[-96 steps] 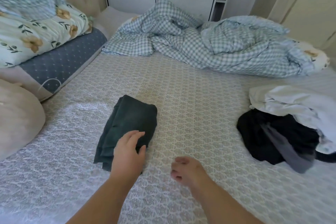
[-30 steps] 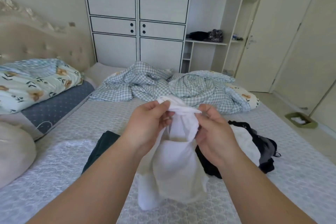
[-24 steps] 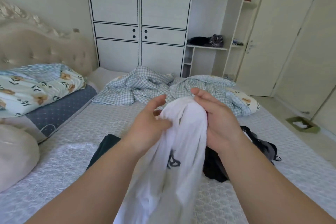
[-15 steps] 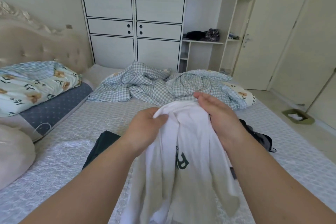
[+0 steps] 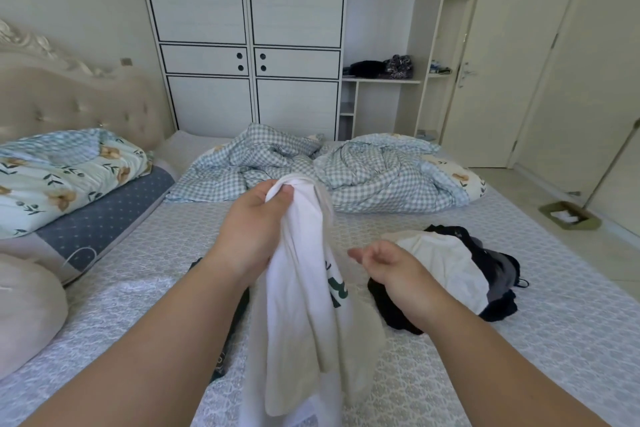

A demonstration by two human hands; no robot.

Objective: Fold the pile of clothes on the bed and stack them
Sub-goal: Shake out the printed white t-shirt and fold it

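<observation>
My left hand (image 5: pixel 251 230) grips the top of a white T-shirt (image 5: pixel 304 319) with a dark green print, and the shirt hangs bunched down over the bed. To its right my right hand (image 5: pixel 393 270) is off the shirt, fingers loosely curled and apart, holding nothing. A folded dark green garment (image 5: pixel 227 354) lies on the bed, mostly hidden behind my left forearm and the shirt. The unfolded pile (image 5: pixel 460 270) of white, black and grey clothes lies to the right of my right hand.
A rumpled blue checked quilt (image 5: pixel 332 173) lies across the far side of the bed (image 5: pixel 554 305). Pillows and a floral quilt (image 5: pixel 59 177) are stacked at the left by the headboard. A wardrobe (image 5: pixel 246 38) stands behind; a dustpan (image 5: pixel 568 217) sits on the floor at right.
My right hand has let go of the white shirt and dropped down to the right. My left hand keeps the shirt held up by its top.
</observation>
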